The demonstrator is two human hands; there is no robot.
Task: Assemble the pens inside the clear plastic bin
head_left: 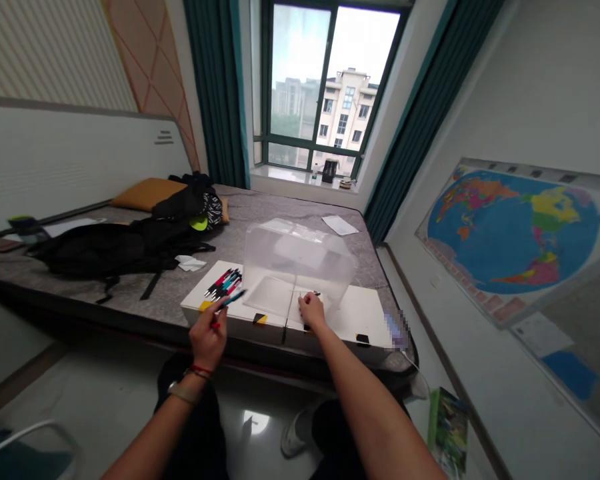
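My left hand (210, 337) is closed on a blue pen (234, 298) with a dark end, pointing up to the right. Something small and red shows at its palm. Just beyond it, a pile of pens (223, 283) in red, blue, black and white lies on a white box top (195, 297). My right hand (312, 310) has its fingers pinched together at the near opening of a clear plastic bin (300, 257). A small dark bit shows by its fingertips, but what they hold is too small to tell. The bin appears to rest on its side.
Two white boxes with black and yellow tape stand side by side on a grey mattress (280, 207). A black bag (105, 247), a tissue (190, 263) and a mustard cushion (147, 195) lie left. White paper (340, 225) lies behind the bin. A green box (447, 430) stands right.
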